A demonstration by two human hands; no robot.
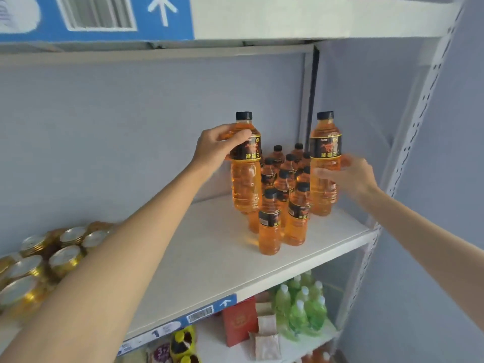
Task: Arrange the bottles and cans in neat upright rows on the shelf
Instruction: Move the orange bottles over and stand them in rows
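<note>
Centre frame, the left hand (220, 144) has its grip curled round the shoulder of an upright orange bottle (245, 163). The right hand (348, 176) grips the waist of a second bottle (324, 163) right of centre. Between them a cluster of bottles (284, 195) stands on the white shelf (209, 260). Gold cans (39, 263) sit lower left.

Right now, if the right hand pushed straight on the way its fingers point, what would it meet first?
The right hand points left, holding a big orange bottle. Going on, that bottle would likely bump the cluster of small bottles beside it first, though depth is hard to judge.
</note>
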